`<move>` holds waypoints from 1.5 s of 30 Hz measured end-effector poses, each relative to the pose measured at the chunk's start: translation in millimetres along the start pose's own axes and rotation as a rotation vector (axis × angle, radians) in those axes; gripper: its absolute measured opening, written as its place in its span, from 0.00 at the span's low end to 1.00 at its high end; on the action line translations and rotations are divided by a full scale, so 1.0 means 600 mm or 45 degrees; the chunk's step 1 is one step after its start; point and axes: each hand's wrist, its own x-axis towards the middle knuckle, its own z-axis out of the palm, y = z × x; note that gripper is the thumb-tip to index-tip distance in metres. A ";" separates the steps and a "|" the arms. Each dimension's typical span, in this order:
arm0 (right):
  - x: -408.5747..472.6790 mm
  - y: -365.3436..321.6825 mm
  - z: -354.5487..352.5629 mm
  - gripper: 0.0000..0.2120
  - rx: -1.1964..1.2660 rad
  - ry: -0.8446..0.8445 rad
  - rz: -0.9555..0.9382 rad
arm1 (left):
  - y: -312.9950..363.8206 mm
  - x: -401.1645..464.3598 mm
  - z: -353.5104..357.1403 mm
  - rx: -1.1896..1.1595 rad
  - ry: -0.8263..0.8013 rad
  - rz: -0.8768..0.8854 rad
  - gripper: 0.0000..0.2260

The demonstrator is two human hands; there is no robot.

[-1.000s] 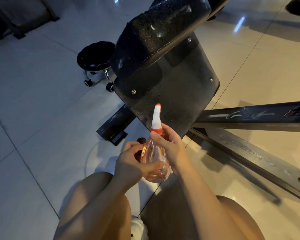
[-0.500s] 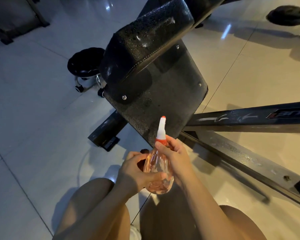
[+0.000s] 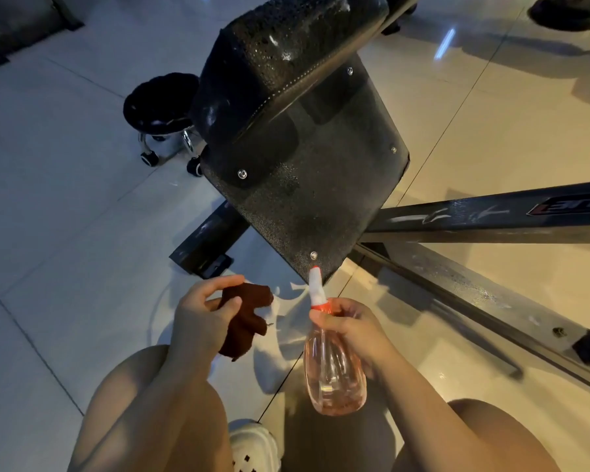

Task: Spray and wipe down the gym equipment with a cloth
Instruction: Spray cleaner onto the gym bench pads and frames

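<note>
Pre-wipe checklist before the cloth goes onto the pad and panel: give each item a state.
1. Cloth in hand: ok. The left hand grips the dark red cloth.
2. Bottle under control: ok. The right hand holds the spray bottle by its neck, nozzle pointing at the black panel.
3. Surface wetted: ok. Droplets show on the panel and on the padded seat.
4. Cloth on surface: not ok. It hangs clear, below the panel.
5. Liquid left in bottle: cannot tell, the pink body is see-through but the level is unclear.
6. Frame rail wiped: not ok, pale smears show along it.
</note>
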 end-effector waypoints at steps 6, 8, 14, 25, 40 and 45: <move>-0.012 0.004 0.006 0.12 -0.036 0.015 -0.040 | 0.005 -0.010 -0.007 0.012 0.112 0.166 0.13; -0.016 0.003 0.003 0.12 -0.049 0.038 -0.029 | 0.008 -0.013 -0.003 -0.043 0.101 0.197 0.15; -0.038 0.005 -0.018 0.11 0.043 0.154 0.008 | 0.028 -0.008 0.054 -0.038 -0.137 0.131 0.13; -0.139 0.011 -0.200 0.14 0.227 0.808 -0.246 | 0.066 -0.016 0.223 0.294 -0.859 0.270 0.14; -0.196 0.036 -0.269 0.10 0.191 1.015 -0.134 | 0.070 -0.033 0.299 0.172 -0.888 0.280 0.13; -0.216 0.022 -0.309 0.09 0.104 1.295 -0.326 | 0.065 -0.029 0.305 0.208 -0.899 0.367 0.15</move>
